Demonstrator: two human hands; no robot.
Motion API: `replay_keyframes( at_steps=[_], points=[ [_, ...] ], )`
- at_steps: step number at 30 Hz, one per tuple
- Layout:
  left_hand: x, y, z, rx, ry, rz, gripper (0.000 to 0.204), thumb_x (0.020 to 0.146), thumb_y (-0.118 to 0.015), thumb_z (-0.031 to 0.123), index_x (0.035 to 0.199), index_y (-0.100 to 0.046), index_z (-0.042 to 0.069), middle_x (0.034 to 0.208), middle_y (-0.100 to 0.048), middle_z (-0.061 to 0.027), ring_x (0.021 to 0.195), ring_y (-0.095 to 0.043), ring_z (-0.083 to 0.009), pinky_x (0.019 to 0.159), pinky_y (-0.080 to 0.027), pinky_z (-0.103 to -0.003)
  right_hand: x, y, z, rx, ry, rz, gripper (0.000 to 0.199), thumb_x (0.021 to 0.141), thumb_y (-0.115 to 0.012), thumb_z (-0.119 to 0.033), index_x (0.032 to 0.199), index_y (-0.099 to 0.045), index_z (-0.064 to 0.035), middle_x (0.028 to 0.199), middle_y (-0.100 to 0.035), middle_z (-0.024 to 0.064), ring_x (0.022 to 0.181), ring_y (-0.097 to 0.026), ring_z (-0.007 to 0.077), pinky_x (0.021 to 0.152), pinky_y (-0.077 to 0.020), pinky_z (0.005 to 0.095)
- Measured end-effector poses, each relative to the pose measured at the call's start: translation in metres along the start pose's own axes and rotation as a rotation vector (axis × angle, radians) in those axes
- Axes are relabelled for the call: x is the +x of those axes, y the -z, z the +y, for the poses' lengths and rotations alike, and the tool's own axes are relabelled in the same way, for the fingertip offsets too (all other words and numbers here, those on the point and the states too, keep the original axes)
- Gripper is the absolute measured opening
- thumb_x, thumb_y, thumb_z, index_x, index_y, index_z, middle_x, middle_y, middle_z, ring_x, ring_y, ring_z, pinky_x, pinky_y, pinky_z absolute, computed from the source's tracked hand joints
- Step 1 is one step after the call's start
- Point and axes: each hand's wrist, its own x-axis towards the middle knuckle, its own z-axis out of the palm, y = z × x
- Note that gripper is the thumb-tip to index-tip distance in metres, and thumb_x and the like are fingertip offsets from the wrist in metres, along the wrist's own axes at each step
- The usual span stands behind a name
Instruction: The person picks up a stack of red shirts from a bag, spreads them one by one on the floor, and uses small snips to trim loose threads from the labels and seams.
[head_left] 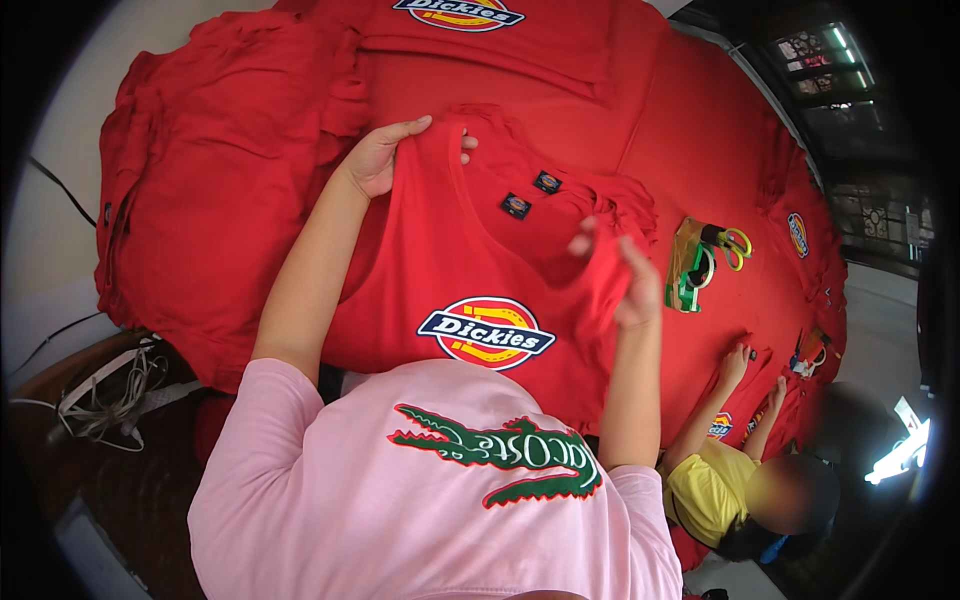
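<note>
Red sleeveless top (400,270): we have it spread across the middle of the frame, its oval emblem (486,333) facing us at centre.
Left hand (385,160): above centre; we grasp one shoulder strap, cloth passing between thumb and fingers.
Right hand (636,290): right of centre, blurred; we pinch the other strap between thumb and fingers.
Neck labels (515,206): two small dark ones show between our hands.
Garment pile (220,190): red, heaped at upper left.
Scissors (727,238): yellow-green handles, beside a green holder (686,290), right of centre.
Co-worker (705,490): yellow sleeve, lower right.
</note>
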Motion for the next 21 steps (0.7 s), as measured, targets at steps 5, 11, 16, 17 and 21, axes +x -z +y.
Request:
replay_keyframes(
  at_steps=[5,11,16,17,21],
  points=[
    [0.006,0.01,-0.003,-0.146,-0.065,-0.061,0.054,0.109,-0.046,0.035,0.142,-0.049,-0.008,0.144,-0.056,-0.0231,0.127,-0.061,-0.0321,0.108,-0.051,-0.045,0.005,0.019,-0.077,0.124,0.132,-0.029,0.064,0.109,-0.037,-0.042,0.135,-0.05,0.0151,0.139,-0.057,0.0309,0.134,-0.053,0.0425,0.117,-0.0406,0.0488],
    [-0.007,-0.03,0.006,-0.091,-0.065,-0.085,0.063,0.11,-0.038,0.042,0.146,-0.045,-0.009,0.15,-0.05,-0.0253,0.135,-0.054,-0.0342,0.113,-0.045,-0.046,-0.013,-0.016,-0.066,-0.012,0.263,0.166,0.062,0.108,-0.043,-0.037,0.139,-0.046,0.0172,0.138,-0.056,0.0333,0.133,-0.054,0.0435,0.118,-0.039,0.0493],
    [-0.057,-0.117,0.023,0.237,-0.15,-0.083,0.069,0.111,-0.031,0.045,0.147,-0.041,-0.013,0.149,-0.05,-0.0277,0.139,-0.05,-0.0362,0.117,-0.04,-0.046,-0.064,-0.107,-0.067,-0.167,0.317,0.24,0.063,0.108,-0.041,-0.046,0.124,-0.059,0.0122,0.116,-0.069,0.0237,0.108,-0.069,0.0309,0.096,-0.054,0.0385],
    [-0.069,-0.142,0.025,0.334,-0.174,-0.088,0.07,0.111,-0.03,0.046,0.147,-0.041,-0.013,0.148,-0.05,-0.0281,0.139,-0.05,-0.0365,0.118,-0.039,-0.046,-0.082,-0.107,-0.069,-0.394,0.353,0.324,0.055,0.108,-0.043,-0.046,0.113,-0.061,0.0067,0.103,-0.067,0.016,0.094,-0.065,0.0235,0.084,-0.0508,0.034],
    [-0.119,-0.221,0.023,0.592,-0.456,-0.006,0.066,0.111,-0.033,0.043,0.143,-0.046,-0.013,0.142,-0.056,-0.0262,0.135,-0.054,-0.0336,0.116,-0.039,-0.042,-0.139,-0.14,-0.061,-0.927,0.564,0.749,0.039,0.107,-0.055,-0.035,0.074,-0.052,-0.0151,0.066,-0.037,-0.0107,0.054,-0.028,0.0011,0.047,-0.0232,0.024]
  ],
)
